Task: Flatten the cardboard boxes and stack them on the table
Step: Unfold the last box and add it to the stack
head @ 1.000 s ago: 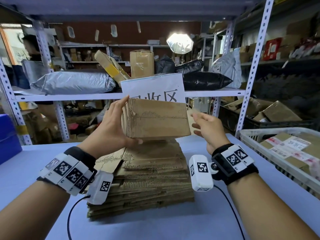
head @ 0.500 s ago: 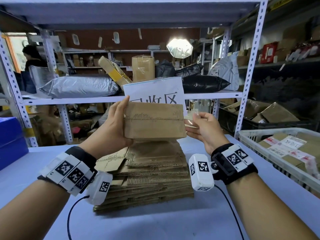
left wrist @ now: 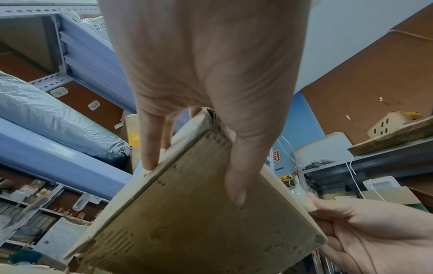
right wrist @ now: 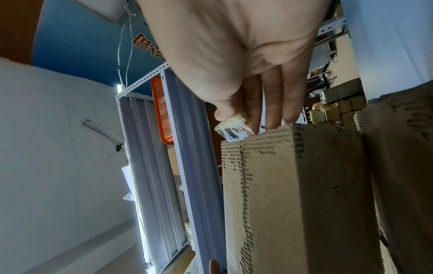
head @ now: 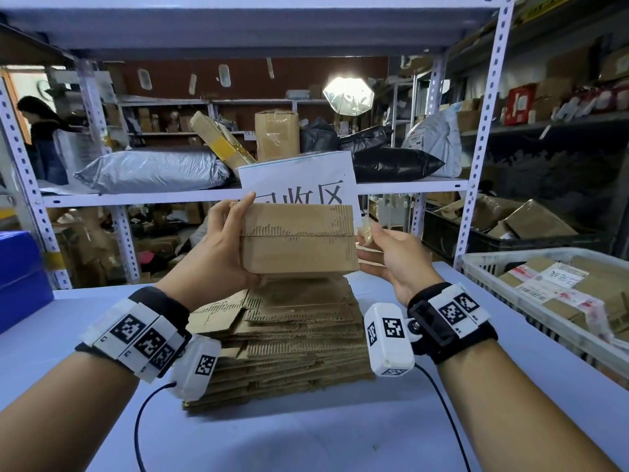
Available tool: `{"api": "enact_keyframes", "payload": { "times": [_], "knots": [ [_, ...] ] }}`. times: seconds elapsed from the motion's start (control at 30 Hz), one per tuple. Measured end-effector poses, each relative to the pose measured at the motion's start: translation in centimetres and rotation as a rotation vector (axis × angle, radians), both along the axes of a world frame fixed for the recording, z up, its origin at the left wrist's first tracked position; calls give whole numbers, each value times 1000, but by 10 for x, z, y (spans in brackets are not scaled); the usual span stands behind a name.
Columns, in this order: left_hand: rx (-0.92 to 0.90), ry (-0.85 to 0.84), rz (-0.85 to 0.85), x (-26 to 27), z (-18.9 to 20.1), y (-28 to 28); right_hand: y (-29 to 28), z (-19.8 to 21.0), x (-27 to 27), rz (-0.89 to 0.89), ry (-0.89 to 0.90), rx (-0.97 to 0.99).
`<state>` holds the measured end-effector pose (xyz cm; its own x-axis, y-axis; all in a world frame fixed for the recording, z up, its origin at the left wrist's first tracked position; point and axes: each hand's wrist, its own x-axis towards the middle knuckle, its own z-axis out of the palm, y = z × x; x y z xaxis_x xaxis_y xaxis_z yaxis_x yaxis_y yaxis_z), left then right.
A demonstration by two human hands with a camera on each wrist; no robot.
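Observation:
A small worn cardboard box [head: 299, 238], closed along a centre seam, is held up in the air above the stack of flattened cardboard [head: 282, 338] on the table. My left hand [head: 221, 247] grips its left end, thumb underneath and fingers over the top; the left wrist view shows the same box [left wrist: 199, 213] with the thumb across its face. My right hand [head: 384, 247] is at the box's right end, thumb and forefinger pinching a crumpled strip of clear tape [head: 364, 229] that hangs off the corner, seen as tape [right wrist: 230, 128] in the right wrist view.
The pale blue table [head: 306, 437] lies under a metal shelf rack. A white crate [head: 483, 264] with labelled cardboard parcels stands at the right. A blue box [head: 20, 274] sits at the left edge. A white paper sign [head: 299, 185] stands behind the held box. A person stands far left.
The right hand came in from an open pose beside the box to its right end and took hold of the tape there. The left hand turned the box level.

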<state>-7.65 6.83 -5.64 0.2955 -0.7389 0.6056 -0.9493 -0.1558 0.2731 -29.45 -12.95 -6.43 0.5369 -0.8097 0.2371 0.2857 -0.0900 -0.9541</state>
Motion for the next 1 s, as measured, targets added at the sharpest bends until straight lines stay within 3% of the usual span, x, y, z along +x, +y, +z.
{"api": "enact_keyframes", "payload": {
  "times": [0.33,0.57,1.0],
  "knots": [
    [-5,-9,-26,-1,-3,1,2,-3,4,35,-11,13],
    [-46,-14,-43,13,-7,-5,-7,-5,15,-23,42,-137],
    [-90,-37,-73,32,7,-20,-32,-2,29,30,-5,-20]
  ]
}}
